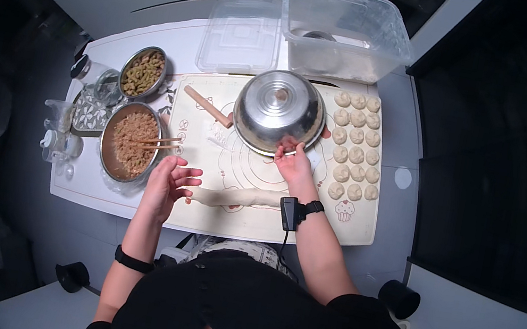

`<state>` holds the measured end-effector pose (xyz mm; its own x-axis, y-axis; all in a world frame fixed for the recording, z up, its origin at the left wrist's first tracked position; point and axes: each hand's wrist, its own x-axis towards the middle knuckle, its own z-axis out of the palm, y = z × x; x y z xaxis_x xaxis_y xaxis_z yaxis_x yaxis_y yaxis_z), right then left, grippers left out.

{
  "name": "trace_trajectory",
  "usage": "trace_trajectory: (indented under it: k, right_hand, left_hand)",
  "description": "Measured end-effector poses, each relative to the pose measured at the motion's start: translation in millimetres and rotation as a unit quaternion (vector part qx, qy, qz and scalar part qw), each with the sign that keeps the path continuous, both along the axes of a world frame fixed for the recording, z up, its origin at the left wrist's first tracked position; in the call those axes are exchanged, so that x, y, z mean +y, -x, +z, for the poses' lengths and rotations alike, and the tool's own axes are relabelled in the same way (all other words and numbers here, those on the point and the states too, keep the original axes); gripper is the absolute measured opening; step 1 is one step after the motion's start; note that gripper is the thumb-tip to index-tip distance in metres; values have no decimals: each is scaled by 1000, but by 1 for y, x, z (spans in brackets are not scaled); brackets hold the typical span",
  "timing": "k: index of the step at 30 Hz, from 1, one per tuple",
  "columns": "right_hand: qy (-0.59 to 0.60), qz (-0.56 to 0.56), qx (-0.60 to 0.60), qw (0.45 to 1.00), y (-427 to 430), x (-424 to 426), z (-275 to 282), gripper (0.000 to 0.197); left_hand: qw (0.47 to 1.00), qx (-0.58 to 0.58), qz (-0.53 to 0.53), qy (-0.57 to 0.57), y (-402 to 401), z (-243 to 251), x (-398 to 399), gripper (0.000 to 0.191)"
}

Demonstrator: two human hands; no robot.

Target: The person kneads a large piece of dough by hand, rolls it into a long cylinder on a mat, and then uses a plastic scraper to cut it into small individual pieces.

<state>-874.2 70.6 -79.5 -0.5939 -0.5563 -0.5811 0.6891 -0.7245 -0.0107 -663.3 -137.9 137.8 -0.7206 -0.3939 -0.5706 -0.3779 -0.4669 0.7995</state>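
Observation:
An upturned stainless steel bowl (279, 106) sits on the cream silicone pastry mat (252, 226). My right hand (293, 162) is at its near rim, fingers curled; whether they touch the rim is unclear. My left hand (173, 183) is raised with fingers apart and holds nothing, by the left end of a long dough roll (239, 197) that lies across the mat's near part. A wooden rolling pin (207, 106) lies left of the bowl. Rows of pleated buns (356, 154) stand along the mat's right side.
At the left are a steel bowl of minced filling (132, 141) with chopsticks (159, 142), a bowl of chopped food (143, 73), a patterned tray (89, 115) and a white-lidded jar (53, 141). Behind the mat stand a clear plastic bin (340, 59) and its lid (241, 36).

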Motion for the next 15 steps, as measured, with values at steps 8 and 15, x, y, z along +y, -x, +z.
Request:
trace_trajectory:
  k: [8,15]
  right_hand:
    - [-375,226,109,892,1,29,18,27]
    - [-771,344,441,304,-1,45,49,73]
  left_hand:
    - [1000,-1,-12,-17,7,-7,2,32]
    - [999,-13,1,-32,7,-16,-1,32]
